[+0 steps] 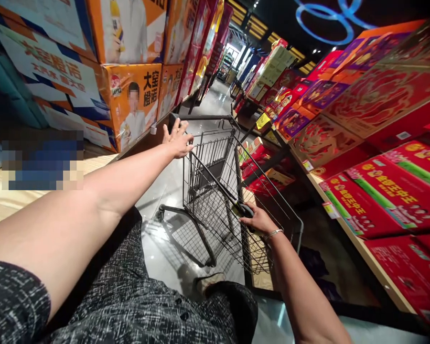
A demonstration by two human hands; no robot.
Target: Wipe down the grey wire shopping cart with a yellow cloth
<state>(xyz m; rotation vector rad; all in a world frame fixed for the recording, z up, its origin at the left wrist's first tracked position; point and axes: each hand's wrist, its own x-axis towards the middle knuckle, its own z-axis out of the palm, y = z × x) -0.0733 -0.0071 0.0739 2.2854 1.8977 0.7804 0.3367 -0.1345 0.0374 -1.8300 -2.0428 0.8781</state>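
Note:
A black wire shopping cart (215, 191) stands in a shop aisle, seen tilted. My left hand (178, 139) reaches out over the cart's far rim with its fingers spread, close to the stacked orange cartons (136, 102) and holding nothing. My right hand (255, 220), a bracelet on its wrist, is wrapped round the cart's handle (246, 210). The basket looks empty.
Orange and blue cartons are stacked on a wooden platform (0, 200) at the left. Red gift boxes (380, 191) fill sloping shelves on the right. The glossy grey floor (165, 191) runs down the aisle between them, with more displays far ahead.

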